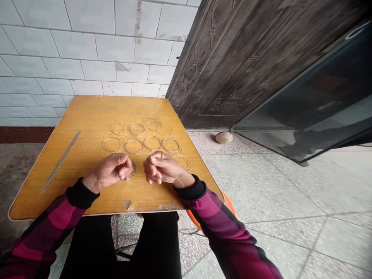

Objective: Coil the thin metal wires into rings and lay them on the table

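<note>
My left hand (112,170) is closed over the front part of the table, its fingers curled round a small coil of thin metal wire (134,170). Part of that coil is hidden by the fingers. Just to the right, my right hand (162,168) has its thumb and fingers pressed together; whatever is between them, if anything, does not show. Beyond both hands, several wire rings (134,153) lie in two rough rows on the wooden table (93,112). Another wire ring (189,163) lies partly behind my right hand.
A bundle of straight wires (62,159) lies at the table's left side. White wall tiles (87,50) stand behind the table. To the right are a dark carved wooden panel (226,58), a dark glassy panel (305,104), a roundish stone-like object (224,137) and something orange (229,203) under the table edge.
</note>
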`<state>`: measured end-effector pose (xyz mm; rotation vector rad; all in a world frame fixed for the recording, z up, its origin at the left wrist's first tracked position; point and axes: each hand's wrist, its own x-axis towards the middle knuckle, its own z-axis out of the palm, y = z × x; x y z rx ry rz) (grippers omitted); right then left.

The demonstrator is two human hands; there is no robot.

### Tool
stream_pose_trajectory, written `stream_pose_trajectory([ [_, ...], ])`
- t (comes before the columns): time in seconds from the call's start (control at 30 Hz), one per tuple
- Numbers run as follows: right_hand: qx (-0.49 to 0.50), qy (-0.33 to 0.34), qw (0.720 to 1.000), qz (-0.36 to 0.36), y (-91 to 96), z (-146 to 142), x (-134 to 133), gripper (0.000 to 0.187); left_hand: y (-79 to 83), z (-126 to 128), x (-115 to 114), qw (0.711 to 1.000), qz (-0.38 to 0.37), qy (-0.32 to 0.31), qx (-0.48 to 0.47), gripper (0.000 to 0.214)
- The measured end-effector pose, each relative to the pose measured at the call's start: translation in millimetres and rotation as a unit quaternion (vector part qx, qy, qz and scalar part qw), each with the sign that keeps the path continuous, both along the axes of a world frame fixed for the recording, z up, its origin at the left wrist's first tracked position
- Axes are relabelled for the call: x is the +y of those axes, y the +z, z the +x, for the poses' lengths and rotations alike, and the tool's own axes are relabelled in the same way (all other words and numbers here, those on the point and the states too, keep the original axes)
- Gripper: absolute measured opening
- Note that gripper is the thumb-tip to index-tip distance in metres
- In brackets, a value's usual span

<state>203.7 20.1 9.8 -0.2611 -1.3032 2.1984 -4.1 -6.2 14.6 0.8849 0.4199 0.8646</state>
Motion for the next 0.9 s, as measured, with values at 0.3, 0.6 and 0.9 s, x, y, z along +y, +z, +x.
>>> stream_pose_trajectory([
  [0.3, -0.047, -0.015, 0.999, 0.022, 0.2, -0.2, 0.2, 0.046, -2.2, -4.0, 3.0, 0.999, -0.027, -0.006, 0.046, 0.036],
  [0.6, -0.114, -0.031, 0.992, 0.047, -3.1, -4.3, -1.7, 0.047, 0.0, -1.5, 1.8, 0.994, -0.012, -0.023, 0.102, 0.032],
  [0.9, -0.142, -0.011, 0.988, 0.051, -1.6, -6.6, -5.9, 0.047, -2.6, -2.7, 1.1, 0.985, -0.058, -0.097, 0.130, 0.031],
])
